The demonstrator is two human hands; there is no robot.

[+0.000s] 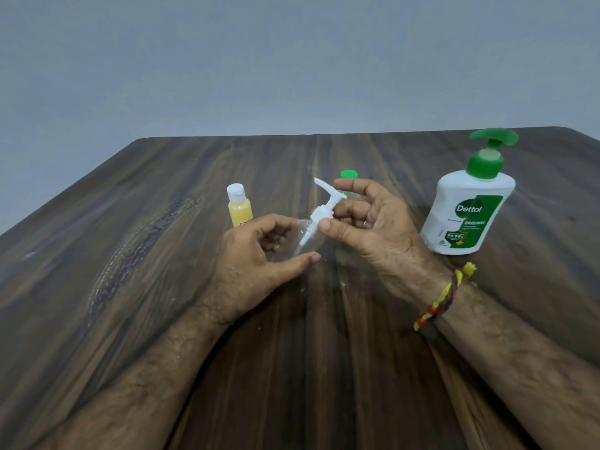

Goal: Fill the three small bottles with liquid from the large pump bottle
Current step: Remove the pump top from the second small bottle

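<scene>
Pump bottle (pixel 467 206) on wooden table (pixel 130 254).

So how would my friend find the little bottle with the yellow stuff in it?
Start at the big white pump bottle with the green top, standing on the right side of the wooden table. Look left across the table, past both hands, to the small bottle standing upright beyond the left hand. It is the only one with yellow liquid and a white cap.
</scene>
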